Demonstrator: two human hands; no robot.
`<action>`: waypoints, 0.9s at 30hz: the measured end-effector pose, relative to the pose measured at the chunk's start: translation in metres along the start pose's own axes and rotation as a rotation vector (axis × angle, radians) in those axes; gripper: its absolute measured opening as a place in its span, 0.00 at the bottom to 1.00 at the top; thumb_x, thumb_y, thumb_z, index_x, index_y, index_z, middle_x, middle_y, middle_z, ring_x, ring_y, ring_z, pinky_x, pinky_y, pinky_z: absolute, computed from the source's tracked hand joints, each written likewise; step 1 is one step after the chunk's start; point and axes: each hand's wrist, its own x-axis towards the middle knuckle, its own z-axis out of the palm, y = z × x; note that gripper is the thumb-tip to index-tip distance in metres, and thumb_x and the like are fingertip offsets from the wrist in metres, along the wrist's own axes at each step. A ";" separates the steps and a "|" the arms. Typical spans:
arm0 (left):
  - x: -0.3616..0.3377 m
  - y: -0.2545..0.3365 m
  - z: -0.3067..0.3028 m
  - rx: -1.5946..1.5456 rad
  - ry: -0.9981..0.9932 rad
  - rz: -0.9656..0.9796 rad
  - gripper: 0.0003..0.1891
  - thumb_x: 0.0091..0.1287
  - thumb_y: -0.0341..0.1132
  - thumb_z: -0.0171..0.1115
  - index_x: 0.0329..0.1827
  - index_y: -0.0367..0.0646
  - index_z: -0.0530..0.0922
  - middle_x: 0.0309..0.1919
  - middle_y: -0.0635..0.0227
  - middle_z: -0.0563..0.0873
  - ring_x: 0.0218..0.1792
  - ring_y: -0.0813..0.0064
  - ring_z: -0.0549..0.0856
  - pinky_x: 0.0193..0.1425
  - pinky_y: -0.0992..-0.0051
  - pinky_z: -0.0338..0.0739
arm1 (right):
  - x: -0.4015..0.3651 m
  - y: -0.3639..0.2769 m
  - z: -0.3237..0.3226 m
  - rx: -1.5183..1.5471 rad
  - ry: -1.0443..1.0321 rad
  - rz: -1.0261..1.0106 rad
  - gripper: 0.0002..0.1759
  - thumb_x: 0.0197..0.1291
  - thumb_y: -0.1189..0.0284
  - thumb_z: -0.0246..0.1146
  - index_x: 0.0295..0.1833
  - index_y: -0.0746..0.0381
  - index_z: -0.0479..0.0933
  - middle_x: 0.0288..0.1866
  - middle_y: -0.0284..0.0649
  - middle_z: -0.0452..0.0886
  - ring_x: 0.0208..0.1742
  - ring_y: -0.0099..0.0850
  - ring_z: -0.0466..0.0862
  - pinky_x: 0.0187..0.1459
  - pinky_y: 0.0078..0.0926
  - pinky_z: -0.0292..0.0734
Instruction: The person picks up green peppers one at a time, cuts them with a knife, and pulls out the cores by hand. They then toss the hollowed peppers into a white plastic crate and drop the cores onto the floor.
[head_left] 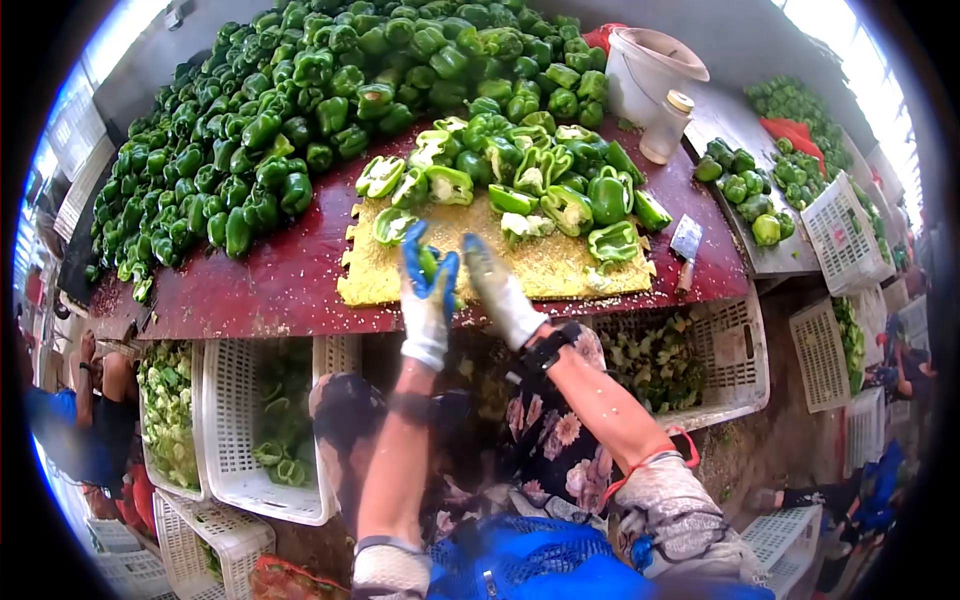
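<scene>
My left hand [426,300], in a white glove with blue fingers, is closed around a piece of green pepper [429,262] near the front edge of the yellow mat [380,270]. Just to its right, my right hand [498,285] wears a similar glove with darker, dirty fingers. Its fingers are stretched out and I see nothing in them. Cut green peppers [448,186] with pale insides showing lie on the mat beyond both hands. A cleaver-like knife [686,240] rests on the red table to the right of the mat.
A large heap of whole green peppers [290,110] covers the back left of the red table [250,300]. A white bucket [640,80] and a lidded jar [667,128] stand at back right. Below the front edge are white crates [265,490] holding pepper pieces. Other people sit at both sides.
</scene>
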 end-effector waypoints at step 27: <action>0.011 -0.030 -0.076 -0.387 0.231 -0.302 0.26 0.75 0.59 0.52 0.65 0.50 0.75 0.61 0.59 0.80 0.57 0.64 0.81 0.59 0.60 0.80 | 0.054 -0.045 0.052 -0.711 -0.610 -0.148 0.29 0.63 0.66 0.68 0.68 0.55 0.71 0.52 0.51 0.80 0.53 0.49 0.83 0.56 0.41 0.80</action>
